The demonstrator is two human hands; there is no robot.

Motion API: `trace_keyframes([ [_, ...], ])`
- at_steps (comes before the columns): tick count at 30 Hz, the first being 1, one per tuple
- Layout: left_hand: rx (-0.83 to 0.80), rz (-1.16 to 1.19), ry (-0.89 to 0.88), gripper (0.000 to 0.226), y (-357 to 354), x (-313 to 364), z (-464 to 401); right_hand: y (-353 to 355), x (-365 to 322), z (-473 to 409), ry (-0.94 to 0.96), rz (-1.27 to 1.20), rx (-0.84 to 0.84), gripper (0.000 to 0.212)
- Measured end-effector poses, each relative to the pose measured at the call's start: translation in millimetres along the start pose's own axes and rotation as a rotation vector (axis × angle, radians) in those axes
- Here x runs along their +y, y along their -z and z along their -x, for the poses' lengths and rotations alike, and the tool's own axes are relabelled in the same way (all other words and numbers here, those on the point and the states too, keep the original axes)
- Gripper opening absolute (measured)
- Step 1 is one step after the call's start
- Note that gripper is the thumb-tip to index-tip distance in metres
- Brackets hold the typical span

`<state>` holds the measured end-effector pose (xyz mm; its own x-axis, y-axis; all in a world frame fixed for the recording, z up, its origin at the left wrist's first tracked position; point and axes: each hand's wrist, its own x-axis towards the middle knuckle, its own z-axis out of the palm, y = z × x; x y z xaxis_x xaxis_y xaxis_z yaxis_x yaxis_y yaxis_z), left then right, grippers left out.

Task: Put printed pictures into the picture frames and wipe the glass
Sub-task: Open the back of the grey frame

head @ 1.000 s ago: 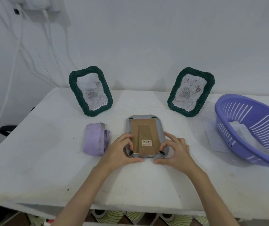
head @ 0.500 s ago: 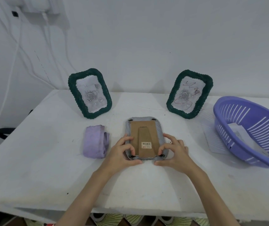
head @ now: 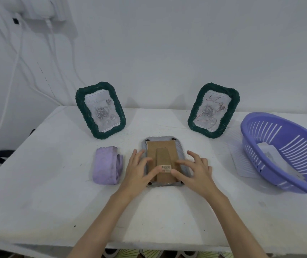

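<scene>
Both hands shifted inward: left hand [head: 139, 168] and right hand [head: 195, 169], fingers spread, pressing face-down grey frame [head: 163, 146] backing on table [head: 37, 192].

My left hand [head: 136, 171] and right hand [head: 195, 171] rest spread-fingered on the cardboard back of the grey frame [head: 164, 146], face down at centre. Folded purple cloth [head: 107, 167] lies left of it; two green frames [head: 100, 109] [head: 214, 109] stand behind; purple basket [head: 286, 151] at right edge.

Two dark green frames [head: 100, 110] [head: 213, 110], lilac cloth [head: 107, 167], purple slotted basket [head: 286, 153], brown backing board [head: 163, 161], white table [head: 37, 192]
</scene>
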<state>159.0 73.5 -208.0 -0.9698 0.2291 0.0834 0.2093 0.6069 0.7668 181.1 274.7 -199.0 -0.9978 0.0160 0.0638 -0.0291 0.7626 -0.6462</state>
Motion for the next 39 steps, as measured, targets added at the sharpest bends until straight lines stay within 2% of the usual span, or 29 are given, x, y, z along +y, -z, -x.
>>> trace_keyframes([
  [2,-0.001,-0.062,0.003,0.062,-5,1,-2,-4,-1,-2,0.019,0.008,0.001,0.051],
  [6,0.051,-0.023,-0.032,0.053,-12,-2,-4,-10,1,-2,0.023,-0.068,0.0,0.031],
  [9,0.099,0.053,-0.002,0.053,-13,0,-3,-12,2,-1,0.016,-0.125,0.033,0.032],
  [13,0.122,0.054,0.03,0.067,-12,5,1,-13,5,1,0.034,-0.234,0.115,0.04],
  [16,0.071,0.087,0.054,0.06,-10,6,-3,-15,6,2,0.053,-0.255,0.144,0.044],
  [19,0.014,0.171,0.066,0.071,-7,5,-9,-14,6,2,0.057,-0.229,0.133,0.04],
  [23,-0.061,0.397,0.095,0.08,1,4,-14,-5,5,1,0.006,-0.327,0.131,0.03],
  [26,-0.055,0.422,0.095,0.081,16,1,-16,2,9,-10,-0.073,-0.063,0.178,0.038],
  [31,-0.05,0.404,0.187,0.088,52,-24,-15,3,-1,-27,-0.128,0.17,0.047,0.053],
  [36,-0.017,0.34,0.246,0.085,85,-49,-4,4,0,-32,-0.152,0.2,-0.001,0.06],
  [39,-0.033,0.262,0.268,0.1,96,-58,0,3,1,-33,-0.158,0.2,-0.011,0.059],
])
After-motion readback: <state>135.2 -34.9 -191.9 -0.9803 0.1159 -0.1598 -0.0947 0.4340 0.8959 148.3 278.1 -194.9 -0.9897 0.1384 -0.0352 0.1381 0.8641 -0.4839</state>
